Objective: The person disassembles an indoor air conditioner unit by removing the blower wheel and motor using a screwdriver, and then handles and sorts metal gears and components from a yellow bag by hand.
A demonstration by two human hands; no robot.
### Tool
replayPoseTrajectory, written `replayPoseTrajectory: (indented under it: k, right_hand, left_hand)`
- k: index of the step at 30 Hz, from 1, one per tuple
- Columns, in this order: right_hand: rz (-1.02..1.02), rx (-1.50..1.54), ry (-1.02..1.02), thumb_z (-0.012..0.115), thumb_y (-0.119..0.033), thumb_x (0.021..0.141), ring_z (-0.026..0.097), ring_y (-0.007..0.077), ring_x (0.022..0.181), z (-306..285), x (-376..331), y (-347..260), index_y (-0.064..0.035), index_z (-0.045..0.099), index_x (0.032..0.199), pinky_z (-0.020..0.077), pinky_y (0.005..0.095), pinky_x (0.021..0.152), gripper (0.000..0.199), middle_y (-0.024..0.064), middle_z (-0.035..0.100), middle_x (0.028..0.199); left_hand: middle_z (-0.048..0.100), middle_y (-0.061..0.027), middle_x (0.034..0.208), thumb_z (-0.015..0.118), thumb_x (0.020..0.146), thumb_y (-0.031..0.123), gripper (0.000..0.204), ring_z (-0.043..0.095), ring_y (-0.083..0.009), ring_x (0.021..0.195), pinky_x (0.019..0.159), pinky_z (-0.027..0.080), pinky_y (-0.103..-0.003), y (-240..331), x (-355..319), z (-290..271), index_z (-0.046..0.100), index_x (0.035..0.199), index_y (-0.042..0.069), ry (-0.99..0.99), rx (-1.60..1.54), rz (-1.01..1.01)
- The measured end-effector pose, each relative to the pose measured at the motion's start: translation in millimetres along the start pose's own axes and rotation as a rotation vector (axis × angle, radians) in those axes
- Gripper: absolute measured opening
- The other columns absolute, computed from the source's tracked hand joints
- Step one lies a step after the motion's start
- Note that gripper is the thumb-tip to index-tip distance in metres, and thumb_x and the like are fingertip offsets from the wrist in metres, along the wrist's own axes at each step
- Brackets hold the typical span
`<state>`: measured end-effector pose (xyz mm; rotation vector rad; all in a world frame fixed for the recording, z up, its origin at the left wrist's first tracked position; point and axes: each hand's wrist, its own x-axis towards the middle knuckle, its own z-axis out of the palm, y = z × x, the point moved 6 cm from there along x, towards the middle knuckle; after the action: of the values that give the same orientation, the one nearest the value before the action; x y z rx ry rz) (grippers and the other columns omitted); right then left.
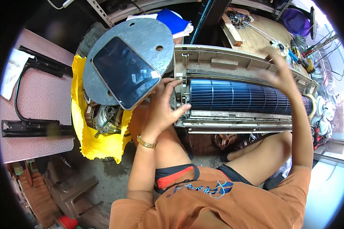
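In front of me lies an air conditioner's indoor unit [233, 124], its cover off and a long blue blower fan wheel [233, 94] exposed. My left hand [165, 100], a gold watch on its wrist, rests at the unit's left end with thumb and fingers spread. A smartphone [126, 74], screen dark, lies on a round grey disc [156, 34] beside that hand. Above the unit's right half, my right hand [278, 70] is raised and blurred by motion. Its fingers look apart, and I see nothing in them.
Under the disc, a yellow sack [80, 141] holds metal parts. A pink padded surface [42, 91] with black metal brackets stands at the left. Tools and screws lie on a wooden board [256, 34] at the back right, near a purple basin [296, 22]. A stool [72, 191] stands lower left.
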<state>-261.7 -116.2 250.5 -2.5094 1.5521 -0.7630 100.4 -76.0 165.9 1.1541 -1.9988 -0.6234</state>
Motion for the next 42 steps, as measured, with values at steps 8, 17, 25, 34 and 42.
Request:
replayPoseTrajectory:
  k: [8, 17, 25, 34, 42]
  right_hand:
    - [-0.08, -0.16, -0.347, 0.091, -0.036, 0.058, 0.052, 0.0348, 0.122, 57.3, -39.0, -70.5, -0.0034, 0.055, 0.139, 0.0452, 0.0465, 0.102, 0.095, 0.0138, 0.058, 0.126]
    - [-0.138, -0.012, -0.177, 0.086, -0.038, 0.061, 0.059, 0.0358, 0.113, 31.3, -44.2, -61.8, 0.0007, 0.056, 0.133, 0.0496, 0.0451, 0.096, 0.086, 0.0172, 0.057, 0.122]
    - [-0.22, -0.012, -0.128, 0.087, -0.036, 0.06, 0.063, 0.0356, 0.103, -1.4, -58.4, -79.5, 0.0022, 0.065, 0.111, 0.0563, 0.047, 0.082, 0.067, 0.0135, 0.062, 0.108]
    - [-0.072, 0.236, -0.459, 0.082, -0.053, 0.065, 0.067, 0.0399, 0.108, 38.0, -21.8, -38.2, -0.0034, 0.054, 0.138, 0.0541, 0.0486, 0.09, 0.092, 0.0237, 0.069, 0.116]
    - [-0.139, -0.103, -0.282, 0.09, -0.051, 0.052, 0.07, 0.0374, 0.092, 9.5, -68.6, -28.0, -0.0135, 0.05, 0.147, 0.0562, 0.0457, 0.077, 0.11, 0.0172, 0.068, 0.109]
  left_hand:
    - [0.034, -0.0152, 0.152, 0.095, 0.052, 0.041, 0.095, 0.032, -0.0415, 0.139, 0.113, 0.027, -0.061, 17.1, 30.6, 19.3, 0.062, 0.139, 0.022, -0.22, 0.368, 0.079]
    - [0.048, -0.0157, 0.148, 0.089, 0.053, 0.038, 0.083, 0.026, -0.0448, 0.149, 0.121, 0.024, -0.057, 47.7, 49.8, 6.2, 0.064, 0.127, 0.011, -0.161, 0.198, 0.264]
    - [0.049, -0.0173, 0.136, 0.087, 0.065, 0.05, 0.103, 0.049, -0.029, 0.131, 0.112, 0.039, -0.042, 54.1, 18.4, 26.4, 0.042, 0.143, 0.001, -0.128, -0.512, 0.029]
    - [0.056, -0.0141, 0.126, 0.059, 0.085, 0.055, 0.079, 0.058, -0.0221, 0.112, 0.1, 0.047, -0.036, 26.9, 36.3, 58.9, 0.046, 0.143, 0.003, -0.019, -0.768, -0.288]
    - [0.058, -0.0127, 0.117, 0.052, 0.088, 0.057, 0.068, 0.057, -0.0201, 0.11, 0.099, 0.044, -0.034, 15.5, 42.6, 52.8, 0.053, 0.129, 0.002, -0.022, -0.575, -0.205]
